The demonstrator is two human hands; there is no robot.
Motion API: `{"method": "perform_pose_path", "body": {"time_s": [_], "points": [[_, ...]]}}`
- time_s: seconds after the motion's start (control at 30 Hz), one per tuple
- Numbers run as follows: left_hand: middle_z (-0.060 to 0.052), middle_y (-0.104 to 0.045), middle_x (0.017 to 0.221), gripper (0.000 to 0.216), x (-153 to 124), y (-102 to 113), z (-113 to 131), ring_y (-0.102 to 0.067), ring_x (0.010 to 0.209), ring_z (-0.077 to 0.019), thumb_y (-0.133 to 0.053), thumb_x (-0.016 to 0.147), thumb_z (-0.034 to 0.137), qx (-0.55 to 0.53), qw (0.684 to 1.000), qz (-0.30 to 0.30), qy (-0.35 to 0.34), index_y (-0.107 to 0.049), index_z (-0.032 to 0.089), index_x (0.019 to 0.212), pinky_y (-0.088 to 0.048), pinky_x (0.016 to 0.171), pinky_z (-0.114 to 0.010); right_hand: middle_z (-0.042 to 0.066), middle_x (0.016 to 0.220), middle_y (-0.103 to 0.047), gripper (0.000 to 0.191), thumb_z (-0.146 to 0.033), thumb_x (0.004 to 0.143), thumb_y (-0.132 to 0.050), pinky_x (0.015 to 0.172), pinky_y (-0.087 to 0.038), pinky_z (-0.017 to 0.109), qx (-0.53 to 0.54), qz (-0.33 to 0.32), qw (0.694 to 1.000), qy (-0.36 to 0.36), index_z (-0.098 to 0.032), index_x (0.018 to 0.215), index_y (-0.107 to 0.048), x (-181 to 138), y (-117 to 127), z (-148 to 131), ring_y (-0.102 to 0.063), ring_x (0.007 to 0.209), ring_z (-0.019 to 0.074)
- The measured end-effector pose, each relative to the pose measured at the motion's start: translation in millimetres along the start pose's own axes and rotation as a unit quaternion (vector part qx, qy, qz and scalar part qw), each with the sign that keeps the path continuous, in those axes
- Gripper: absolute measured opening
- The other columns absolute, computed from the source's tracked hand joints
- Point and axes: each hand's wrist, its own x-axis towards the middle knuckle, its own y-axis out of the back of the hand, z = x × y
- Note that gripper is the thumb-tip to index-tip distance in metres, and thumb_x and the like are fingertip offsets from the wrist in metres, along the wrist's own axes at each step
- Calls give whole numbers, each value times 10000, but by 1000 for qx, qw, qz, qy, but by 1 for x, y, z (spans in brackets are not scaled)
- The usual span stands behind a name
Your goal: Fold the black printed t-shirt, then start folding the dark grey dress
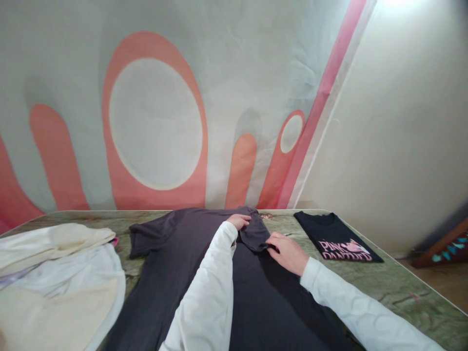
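A dark grey short-sleeved T-shirt (193, 248) lies spread out in front of me, its collar end toward the wall. Its left sleeve points outward, while the right sleeve is folded inward over the body. My left hand (239, 221) rests on the shirt by the folded shoulder, fingers stretched out and lying on the cloth. At the hem of the folded sleeve, my right hand (287, 251) pinches the fabric between thumb and fingers. Both forearms, in white sleeves, cover part of the shirt.
Cream and white clothes (62, 273) lie in a loose pile at the left. A folded black T-shirt (334, 234) with pink lettering sits at the right. The wood-patterned table (398, 292) meets a wall with a coral-patterned sheet (153, 200) behind.
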Motion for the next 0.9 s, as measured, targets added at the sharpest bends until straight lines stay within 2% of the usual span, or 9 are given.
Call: {"method": "perform_pose_path", "body": {"time_s": [0.2, 0.3, 0.43, 0.5, 0.63, 0.8, 0.9], "points": [[-27, -675, 798, 429, -4, 15, 19, -613, 769, -185, -562, 577, -36, 75, 996, 31, -43, -660, 163, 944, -472, 764, -277, 27, 718, -538, 163, -215, 782, -469, 610, -390, 258, 82, 40, 996, 7, -191, 787, -631, 13, 19, -12, -499, 652, 139], [-34, -672, 824, 395, -6, 28, 20, -589, 888, -216, -552, 561, -54, 107, 990, 65, -63, -682, 169, 861, -440, 843, -298, 26, 754, -554, 182, -239, 780, -481, 588, -400, 249, 154, 3, 988, 14, -200, 870, -635, 17, 15, -23, -506, 636, 128], [-37, -656, 905, 361, -2, 40, 7, -525, 1026, -206, -561, 540, -68, 141, 980, 118, -81, -675, 175, 782, -362, 937, -269, 42, 926, -547, 296, -240, 768, -491, 584, -424, 231, 229, -74, 971, 12, -203, 1052, -564, 8, 7, -28, -523, 644, 103], [-43, -657, 885, 338, 3, 43, -2, -544, 998, -206, -583, 529, -58, 156, 976, 133, -74, -663, 169, 766, -372, 928, -274, 42, 928, -541, 271, -238, 755, -502, 595, -422, 232, 217, -89, 972, -5, -190, 1014, -564, -5, 10, -27, -521, 661, 105], [-78, -648, 895, 283, 8, 49, -10, -559, 970, -236, -666, 520, 24, 186, 968, 157, -54, -636, 152, 771, -381, 918, -306, 7, 797, -529, 131, -252, 721, -536, 607, -395, 239, 146, -113, 980, -69, -180, 830, -542, -47, 29, -29, -493, 648, 110], [-116, -603, 1015, 344, 3, 56, -9, -498, 1053, -297, -766, 470, 175, 210, 960, 185, -21, -597, 154, 769, -348, 943, -381, -12, 775, -517, 135, -272, 699, -545, 600, -373, 232, 105, -174, 966, -157, -212, 802, -482, -107, 41, -41, -474, 631, 111], [-125, -599, 1020, 443, -4, 54, -7, -518, 1018, -316, -803, 411, 216, 208, 963, 170, -2, -591, 154, 794, -409, 881, -404, -6, 799, -533, 158, -255, 665, -560, 612, -373, 237, 89, -188, 958, -199, -233, 796, -474, -135, 40, -43, -489, 649, 124]]}}
